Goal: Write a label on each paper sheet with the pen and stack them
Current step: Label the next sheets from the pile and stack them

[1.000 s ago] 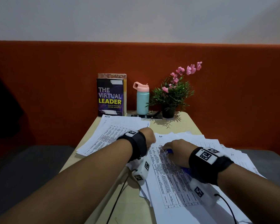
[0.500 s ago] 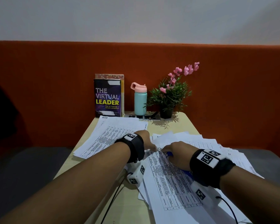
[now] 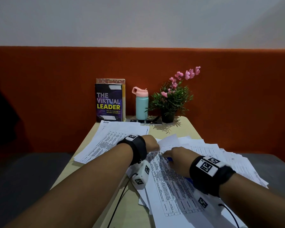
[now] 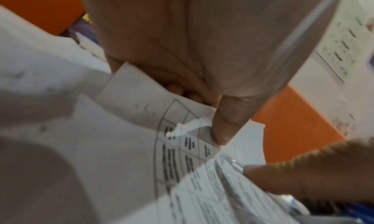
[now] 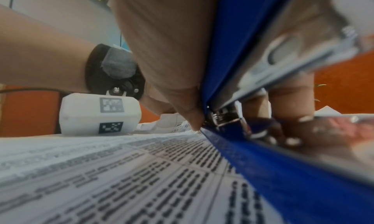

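Observation:
A printed sheet (image 3: 169,186) tops a loose pile of papers (image 3: 229,155) on the right half of the table. My left hand (image 3: 150,143) pinches the corner of a sheet (image 4: 131,91) between thumb (image 4: 224,125) and fingers, and the corner stands slightly raised. My right hand (image 3: 178,159) grips a blue pen (image 3: 169,160) with its tip at the top sheet's upper edge, close to the left hand. In the right wrist view the pen (image 5: 232,51) runs along the palm above the sheet (image 5: 121,171). A neater stack (image 3: 109,139) lies at the left.
At the table's far edge stand a book (image 3: 109,102), a teal bottle with a pink lid (image 3: 141,106) and a potted plant with pink flowers (image 3: 169,102). An orange padded backrest (image 3: 56,88) runs behind. Bare tabletop (image 3: 92,176) shows under my left forearm.
The left hand has shifted slightly toward the right hand and holds a sheet corner up. The right hand keeps the pen at the sheet's top edge.

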`<state>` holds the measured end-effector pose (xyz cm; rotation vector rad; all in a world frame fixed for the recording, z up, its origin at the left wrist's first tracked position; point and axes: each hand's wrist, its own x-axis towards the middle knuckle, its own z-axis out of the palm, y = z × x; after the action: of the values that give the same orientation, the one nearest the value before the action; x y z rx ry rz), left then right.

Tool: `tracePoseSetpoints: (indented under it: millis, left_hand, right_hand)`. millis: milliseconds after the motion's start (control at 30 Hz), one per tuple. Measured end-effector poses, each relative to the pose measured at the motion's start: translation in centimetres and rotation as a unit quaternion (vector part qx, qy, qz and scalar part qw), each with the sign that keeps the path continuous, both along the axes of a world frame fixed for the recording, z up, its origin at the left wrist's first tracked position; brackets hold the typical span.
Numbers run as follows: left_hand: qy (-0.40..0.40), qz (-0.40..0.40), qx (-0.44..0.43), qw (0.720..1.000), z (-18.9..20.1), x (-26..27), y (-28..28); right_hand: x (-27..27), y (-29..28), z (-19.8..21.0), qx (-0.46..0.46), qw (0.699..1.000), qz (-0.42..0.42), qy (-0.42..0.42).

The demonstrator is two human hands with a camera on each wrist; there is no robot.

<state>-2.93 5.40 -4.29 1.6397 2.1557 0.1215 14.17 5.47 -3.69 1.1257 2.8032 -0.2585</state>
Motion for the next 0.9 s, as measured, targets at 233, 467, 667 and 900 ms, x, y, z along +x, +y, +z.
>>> tracePoseSetpoints:
  millis: [233,467,667,900]
  left_hand:
    - [-0.017,0.003,0.015,1.0,-0.6,-0.2,-0.4]
    - [-0.078,0.001,0.032,0.996,-0.7,-0.8,-1.0]
    - [-0.107,0.002,0.027,0.994,-0.7,-1.0,-1.2]
    - [-0.12,0.001,0.03,0.992,-0.6,-0.9,-1.0]
  right_hand:
    - [0.2,-0.2,0.1,-0.001,1.0,0.005,0.002]
    - [-0.3,-0.2,-0.3,-0.001,1.0,-0.007,0.008]
    - [-0.6,-0.2,-0.1,0.025,1.0,0.014,-0.005]
    - [-1.7,-0.8,0.1,0.06,0.998,0.027,-0.026]
